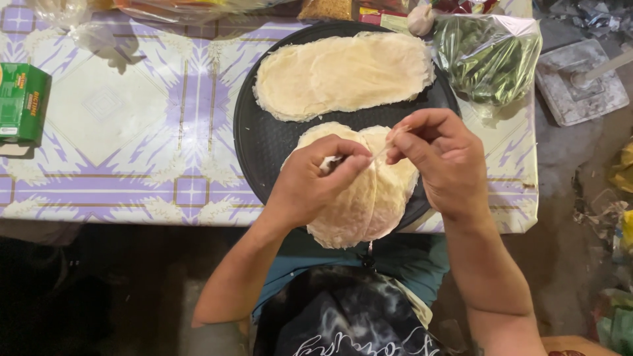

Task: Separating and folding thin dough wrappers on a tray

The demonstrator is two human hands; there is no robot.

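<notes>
The left hand (315, 181) and right hand (440, 158) are working over the near stack of thin pale wrappers (369, 198), which is lying on the near part of a round black tray (254, 142), w/ its near edge hanging off the rim. Both hands are pinching: the left fingers (346, 158) are closed on a bit of wrapper edge, and the right fingers (395, 150) are nipping a thin strip that is stretching between the two hands.

What could go wrong, I think: the sheet looks very thin, so pulling too fast or too hard could rip it. The stack is sticking out past the tray edge & could slide off toward the person's lap.

Counting: 2 hands, 2 wrapper piles (the near one and a long oval pile (343, 74) at the far side of the tray), 1 tray, 1 table (132, 112) w/ a purple-patterned cloth. Also 1 green box (23, 102) at the left, 1 clear bag of green veg (486, 56) at the far right, and 1 garlic bulb (420, 20) beside it.
</notes>
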